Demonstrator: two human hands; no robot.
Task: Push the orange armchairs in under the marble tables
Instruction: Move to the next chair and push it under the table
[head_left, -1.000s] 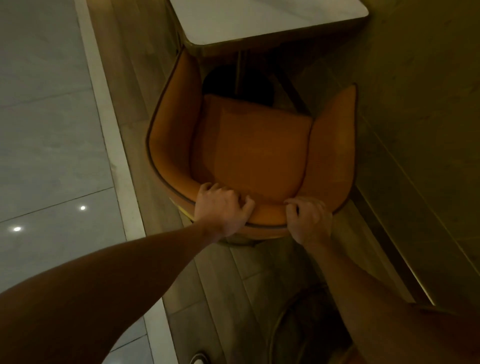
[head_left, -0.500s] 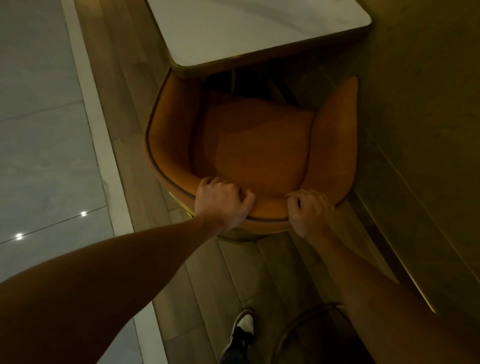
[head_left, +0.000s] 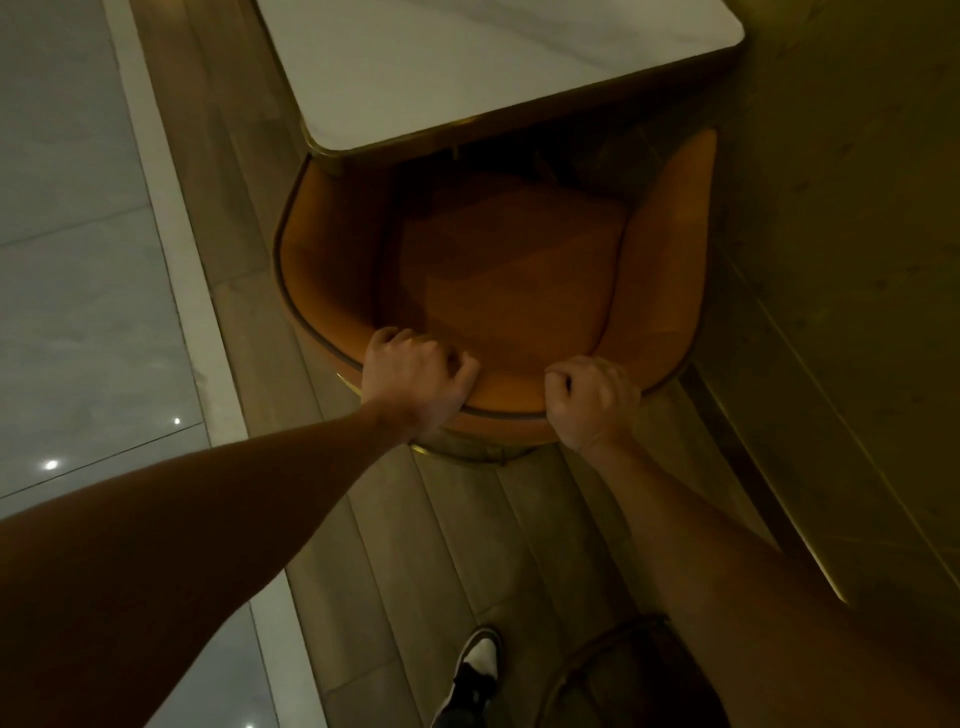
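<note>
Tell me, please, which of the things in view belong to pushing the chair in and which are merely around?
Part of the job:
- orange armchair, its front already under the tabletop
- marble table
- left hand and right hand, both gripping the chair's back rim

Merely around:
- black-and-white shoe on the wooden floor
- round dark object with a metal rim at bottom right, identity unclear

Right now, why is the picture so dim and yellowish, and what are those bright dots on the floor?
Head view: low, warm light leaves the armchair and forearms in shadow; the tabletop is brightest. The dots are glare off glossy tiles. Wide-angle lens bends the floor lines.
</note>
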